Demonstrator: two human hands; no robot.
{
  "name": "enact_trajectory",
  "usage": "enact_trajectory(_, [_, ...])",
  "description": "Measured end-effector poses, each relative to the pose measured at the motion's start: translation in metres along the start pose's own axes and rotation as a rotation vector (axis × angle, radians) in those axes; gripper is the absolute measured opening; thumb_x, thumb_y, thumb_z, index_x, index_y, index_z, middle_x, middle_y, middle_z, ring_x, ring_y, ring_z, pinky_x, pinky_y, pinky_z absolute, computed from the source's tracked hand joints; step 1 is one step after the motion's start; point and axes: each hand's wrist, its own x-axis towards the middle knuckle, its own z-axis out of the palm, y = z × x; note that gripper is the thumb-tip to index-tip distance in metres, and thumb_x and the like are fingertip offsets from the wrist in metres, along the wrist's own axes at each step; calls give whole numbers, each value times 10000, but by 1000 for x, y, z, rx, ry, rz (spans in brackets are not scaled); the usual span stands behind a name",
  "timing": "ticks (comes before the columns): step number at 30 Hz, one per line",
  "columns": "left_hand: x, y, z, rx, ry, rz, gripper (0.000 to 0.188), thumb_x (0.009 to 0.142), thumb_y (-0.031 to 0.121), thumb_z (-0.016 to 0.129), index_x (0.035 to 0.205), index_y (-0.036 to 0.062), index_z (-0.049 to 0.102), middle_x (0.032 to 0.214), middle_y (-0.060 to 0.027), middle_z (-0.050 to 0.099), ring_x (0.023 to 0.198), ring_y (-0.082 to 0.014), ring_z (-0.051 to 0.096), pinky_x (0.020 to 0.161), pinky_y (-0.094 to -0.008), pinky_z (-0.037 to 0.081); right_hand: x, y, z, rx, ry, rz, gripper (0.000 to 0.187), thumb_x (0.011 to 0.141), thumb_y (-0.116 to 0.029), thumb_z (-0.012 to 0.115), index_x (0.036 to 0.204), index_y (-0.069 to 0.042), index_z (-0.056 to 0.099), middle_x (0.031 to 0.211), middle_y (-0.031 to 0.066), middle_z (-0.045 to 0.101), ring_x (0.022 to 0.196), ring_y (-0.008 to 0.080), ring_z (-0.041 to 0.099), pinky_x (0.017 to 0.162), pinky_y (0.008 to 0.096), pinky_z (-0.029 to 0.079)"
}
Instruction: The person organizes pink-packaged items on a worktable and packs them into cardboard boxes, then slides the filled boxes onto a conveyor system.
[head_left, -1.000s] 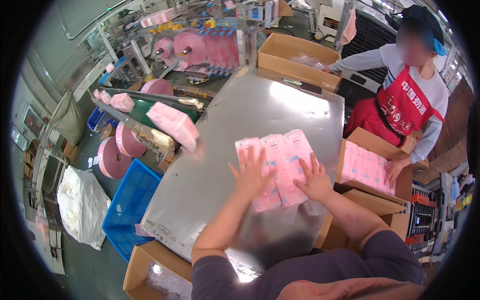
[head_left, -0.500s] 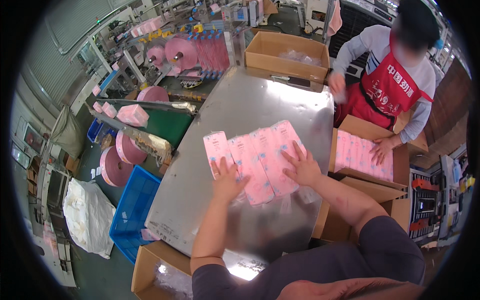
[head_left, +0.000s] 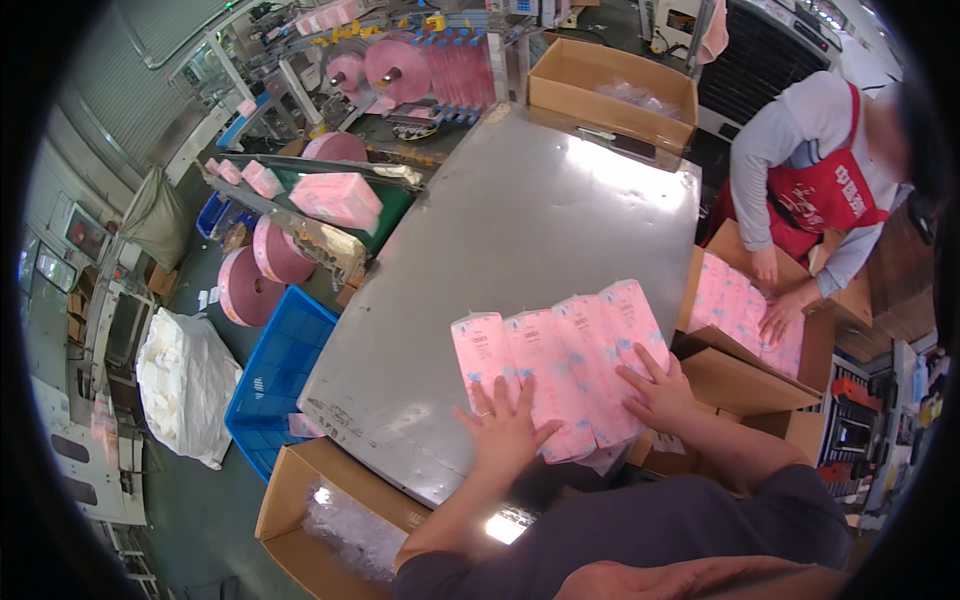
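Note:
Several pink packs point(head_left: 571, 375) with blue patterns lie side by side in a row near me on the metal table point(head_left: 480, 240). My left hand point(head_left: 503, 428) rests on the near end of the leftmost pack, fingers spread, the thumb reaching over the pack beside it. At the row's other end my right hand point(head_left: 655, 395) lies on the rightmost pack, its fingers also apart. The packs touch one another. Clear plastic film shows beneath their near edge.
Right of the table, a co-worker in a red apron point(head_left: 830, 190) has both hands in a carton point(head_left: 728, 238) of pink packs. An opened carton point(head_left: 745, 385) stands nearer. A blue crate point(head_left: 270, 385) and a carton with clear bags point(head_left: 300, 520) line the left. Packs ride a green conveyor point(head_left: 392, 215).
My hands and the row of packs have shifted nearer and rightward in view, as the view itself moved. The co-worker has bent over the carton, now with both hands in it.

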Motion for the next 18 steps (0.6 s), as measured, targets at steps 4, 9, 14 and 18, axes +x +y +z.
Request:
enact_trajectory(4, [43,-19,2,95,267,80,915,783,675,639,1514,206,350,1498,-237,311,1436,-493,173,981,-820,180,-3,-4,-6,-9,-6,12,578,858,-564,590,1390,-347,525,1589,110,267,1261,549,363,1006,624,395])
enact_trajectory(9, [208,-56,-42,-52,416,-122,883,822,677,602,1524,216,332,1569,-222,173,1462,-482,74,991,-821,182,-2,-8,-10,3,-91,80,679,849,-627,562,1451,-333,449,1600,132,222,1331,545,290,1040,619,366])
enact_trajectory(14, [310,-101,-48,-273,313,-324,725,882,620,558,1468,212,433,1579,-207,209,1470,-457,92,1151,-655,138,1,-8,-10,-19,-128,81,729,864,-637,535,1495,-309,376,1613,142,174,1376,554,225,1090,609,321])
enact_trajectory(18, [281,-164,-38,31,236,155,402,978,388,502,1205,77,618,1393,-243,491,1384,-439,310,1161,-565,188,3,15,5,136,-112,140,720,895,-528,579,1513,-241,346,1611,197,131,1383,485,287,1119,521,337])
